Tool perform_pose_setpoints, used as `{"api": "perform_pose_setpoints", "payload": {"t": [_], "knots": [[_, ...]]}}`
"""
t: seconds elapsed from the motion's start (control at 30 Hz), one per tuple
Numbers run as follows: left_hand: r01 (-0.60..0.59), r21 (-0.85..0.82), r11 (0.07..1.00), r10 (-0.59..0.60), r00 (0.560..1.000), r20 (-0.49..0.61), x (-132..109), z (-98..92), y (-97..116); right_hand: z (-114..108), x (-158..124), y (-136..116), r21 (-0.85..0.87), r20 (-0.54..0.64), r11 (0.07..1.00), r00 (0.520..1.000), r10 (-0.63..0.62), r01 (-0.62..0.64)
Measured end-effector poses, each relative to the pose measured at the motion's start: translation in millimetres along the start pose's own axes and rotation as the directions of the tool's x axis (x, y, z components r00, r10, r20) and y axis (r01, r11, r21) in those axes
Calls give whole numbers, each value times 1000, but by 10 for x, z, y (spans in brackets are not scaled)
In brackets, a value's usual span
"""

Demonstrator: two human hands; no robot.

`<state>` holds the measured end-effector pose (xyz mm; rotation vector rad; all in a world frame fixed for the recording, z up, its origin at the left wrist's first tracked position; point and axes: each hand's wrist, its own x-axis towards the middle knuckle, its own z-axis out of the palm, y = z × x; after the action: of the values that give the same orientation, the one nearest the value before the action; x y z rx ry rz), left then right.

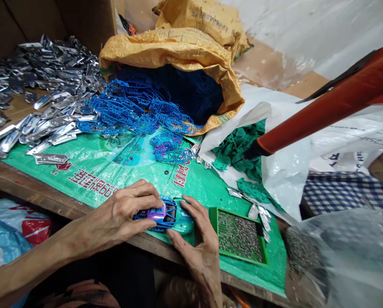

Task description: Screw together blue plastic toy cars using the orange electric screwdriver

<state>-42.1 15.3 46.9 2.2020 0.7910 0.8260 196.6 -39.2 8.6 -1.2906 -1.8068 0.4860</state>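
As they face each other, hands (127, 209) (201, 237) clasp the toy car (159, 214).

Beyond the left hand (132, 209), the green sheet (93, 160) bears unclear red characters (90, 182); farther off, print (212, 20) on the yellow sack (169, 47) is illegible. Right of the right hand (202, 229), white plastic (342, 132) shows "ET".

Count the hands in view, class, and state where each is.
2: the left hand is at the purple-and-blue end of the toy car; the right hand at its green end. No others show.
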Motion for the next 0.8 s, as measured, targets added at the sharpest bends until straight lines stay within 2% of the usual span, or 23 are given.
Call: {"api": "perform_pose_setpoints", "payload": {"t": [0.4,0.6,0.8], "knots": [[-4,-21,1000,4,999,33,-2,-22,-32,16,5,-16,19,4,1000,1000,20,-20],[79,23,997,-78,996,-33,1,-14,23,25,10,-14,16,-5,1000,1000,-2,2],[88,36,995,-82,984,-159,-41,79,-13,35,9,-24,36,-23,999,1000,-5,6]]}}
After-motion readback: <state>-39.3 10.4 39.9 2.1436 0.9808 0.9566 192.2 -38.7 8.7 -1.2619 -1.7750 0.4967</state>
